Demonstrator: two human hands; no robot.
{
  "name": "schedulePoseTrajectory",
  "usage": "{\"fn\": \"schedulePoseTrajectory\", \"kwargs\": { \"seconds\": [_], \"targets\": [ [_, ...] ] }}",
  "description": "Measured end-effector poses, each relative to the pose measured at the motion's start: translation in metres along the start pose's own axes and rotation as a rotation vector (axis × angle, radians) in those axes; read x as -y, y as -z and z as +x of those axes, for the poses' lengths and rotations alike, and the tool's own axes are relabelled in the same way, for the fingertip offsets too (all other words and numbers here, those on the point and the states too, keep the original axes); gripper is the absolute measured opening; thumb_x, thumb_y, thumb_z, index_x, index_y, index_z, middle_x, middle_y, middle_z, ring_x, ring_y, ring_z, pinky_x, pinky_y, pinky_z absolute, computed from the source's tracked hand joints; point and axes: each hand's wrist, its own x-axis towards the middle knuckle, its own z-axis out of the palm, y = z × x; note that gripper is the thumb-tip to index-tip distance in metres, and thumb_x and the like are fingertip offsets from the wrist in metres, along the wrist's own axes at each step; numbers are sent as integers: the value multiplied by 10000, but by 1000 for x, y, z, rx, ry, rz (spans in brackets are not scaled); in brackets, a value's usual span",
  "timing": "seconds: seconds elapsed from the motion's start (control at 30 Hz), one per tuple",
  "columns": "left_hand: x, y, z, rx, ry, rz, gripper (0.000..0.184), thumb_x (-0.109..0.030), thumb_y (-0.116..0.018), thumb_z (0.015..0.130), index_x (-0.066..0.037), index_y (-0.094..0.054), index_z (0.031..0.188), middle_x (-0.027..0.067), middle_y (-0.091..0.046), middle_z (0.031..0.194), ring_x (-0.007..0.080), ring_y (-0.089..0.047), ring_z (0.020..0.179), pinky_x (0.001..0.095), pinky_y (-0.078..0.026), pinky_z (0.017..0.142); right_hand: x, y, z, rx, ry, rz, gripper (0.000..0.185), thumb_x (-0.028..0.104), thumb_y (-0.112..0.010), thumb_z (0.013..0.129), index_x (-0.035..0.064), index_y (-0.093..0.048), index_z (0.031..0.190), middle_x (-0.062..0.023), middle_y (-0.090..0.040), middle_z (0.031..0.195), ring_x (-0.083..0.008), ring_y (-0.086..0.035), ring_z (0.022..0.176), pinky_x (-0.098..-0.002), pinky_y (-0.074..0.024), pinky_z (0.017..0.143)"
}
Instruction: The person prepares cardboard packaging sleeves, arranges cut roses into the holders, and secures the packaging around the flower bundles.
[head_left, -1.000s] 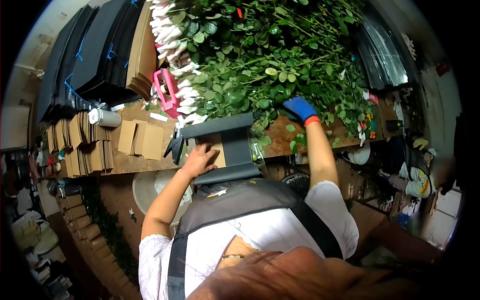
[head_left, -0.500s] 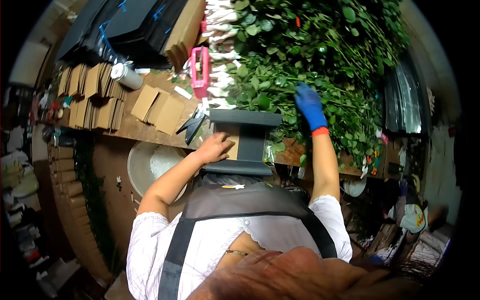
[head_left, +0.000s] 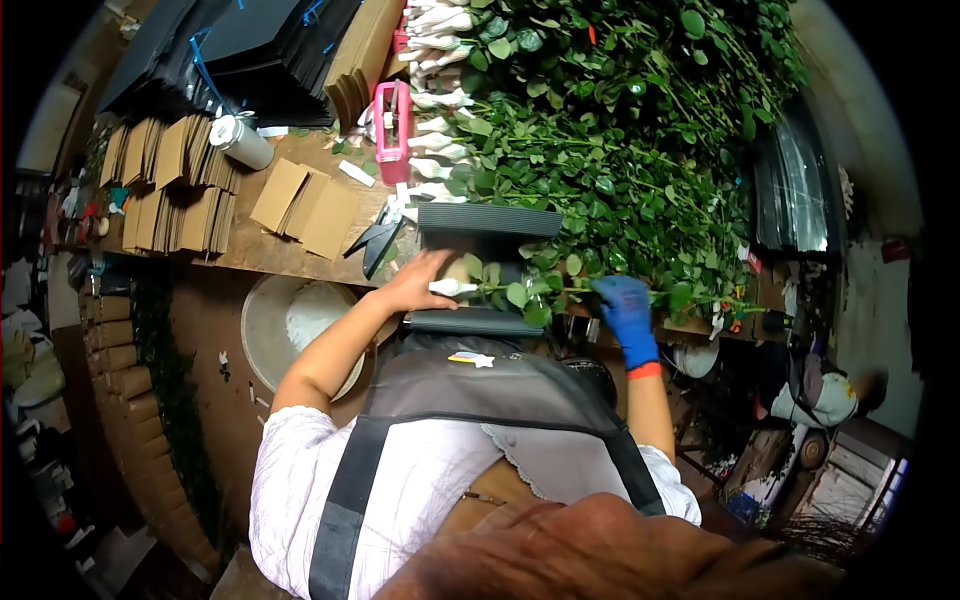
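My right hand point(head_left: 625, 305), in a blue glove, is closed around the leafy stem of a rose point(head_left: 515, 290). The rose lies sideways, its bud in a white cover point(head_left: 452, 287) pointing left beside my left hand. My bare left hand point(head_left: 418, 283) rests at the left end of a dark corrugated cardboard wrap point(head_left: 490, 219), fingers stretched out and slightly blurred. The wrap's raised far and near edges flank the rose. Behind it lie many leafy rose stems point(head_left: 620, 180), their white-covered buds point(head_left: 435, 145) lined up on the left.
Black-handled scissors point(head_left: 375, 243), a pink plastic holder point(head_left: 392, 130) and folded brown cardboard pieces point(head_left: 305, 210) lie on the table's left. A white canister point(head_left: 241, 142) stands near stacked cardboard. A large pale bucket point(head_left: 290, 330) sits below the edge. Clear plastic sleeves point(head_left: 800, 190) are at right.
My right hand has come back toward me from the pile, bringing a rose over the dark wrap. My left hand stays at the wrap's left end, shifted slightly.
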Motion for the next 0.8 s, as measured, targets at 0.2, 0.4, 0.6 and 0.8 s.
{"fn": "schedulePoseTrajectory", "kwargs": {
  "seconds": [0.2,0.4,0.6,0.8],
  "targets": [
    [5,-9,-1,37,-58,82,461,-386,-794,797,-109,-690,1151,212,-502,1360,408,-468,1255,473,-408,1052,-6,-59,-4,437,-123,-44,191,235,-715,800,166,-709,979,-78,-704,975,-315,-660,892,-453,-524,791],
    [-9,0,2,97,-38,96,342,-360,-746,834,-139,-738,1095,232,-490,1375,415,-456,1267,470,-400,1062,2,38,146,-292,-4,-72,353,201,-639,897,156,-625,1247,-100,-682,1139,-325,-639,983,-436,-518,861],
    [-17,4,3,79,-38,80,284,-351,-742,846,-163,-761,1058,249,-515,1351,417,-474,1253,464,-402,1061,-53,-54,271,-231,-35,-463,316,182,-655,845,133,-641,1157,-81,-603,1294,-304,-583,1139,-418,-468,983],
    [-11,0,2,51,-56,69,306,-352,-784,814,-167,-772,1057,232,-516,1354,413,-483,1249,459,-407,1060,10,87,227,-711,241,-166,417,16,-642,801,196,-666,1176,-16,-677,1105,-261,-636,982,-401,-527,845]
  ]
}}
